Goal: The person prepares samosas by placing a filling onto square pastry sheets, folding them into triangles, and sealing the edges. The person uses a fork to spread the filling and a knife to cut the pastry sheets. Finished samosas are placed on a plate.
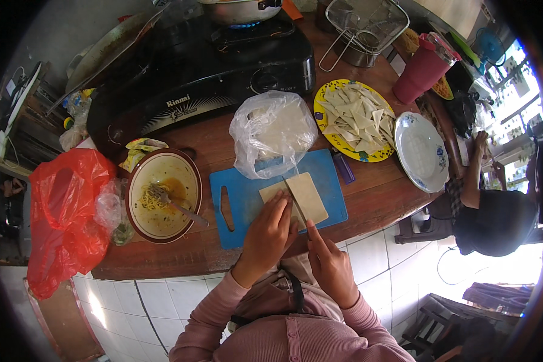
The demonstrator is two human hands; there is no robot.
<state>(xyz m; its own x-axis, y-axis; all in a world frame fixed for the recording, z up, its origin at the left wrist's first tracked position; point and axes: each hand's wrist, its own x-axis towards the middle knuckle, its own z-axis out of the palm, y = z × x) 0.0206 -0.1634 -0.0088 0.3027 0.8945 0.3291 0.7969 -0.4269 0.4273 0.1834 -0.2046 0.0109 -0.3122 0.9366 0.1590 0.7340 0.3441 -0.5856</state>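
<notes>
My right hand point(332, 265) is closed round the handle of a knife point(298, 204), its blade lying across square pale dough sheets point(308, 196). With fingers bent over their left part and the thumb by the near edge, my left hand point(268, 226) holds the sheets down. Under them is a blue cutting board point(235, 187) with a slot handle at its left. A clear plastic bag point(274, 133) with pale contents rests on the board's far edge. To the right, a yellow plate point(327, 123) bears a pile of dough triangles point(359, 114).
A bowl point(140, 217) with egg mixture and a fork stands left, near a red plastic bag point(72, 211). Behind sits a black gas stove point(181, 78) with a lit burner under a pot point(241, 11). Rightward are a purple lighter point(344, 169), a white oval dish point(419, 151) and a maroon tumbler point(421, 72). Another person point(495, 217) is at far right.
</notes>
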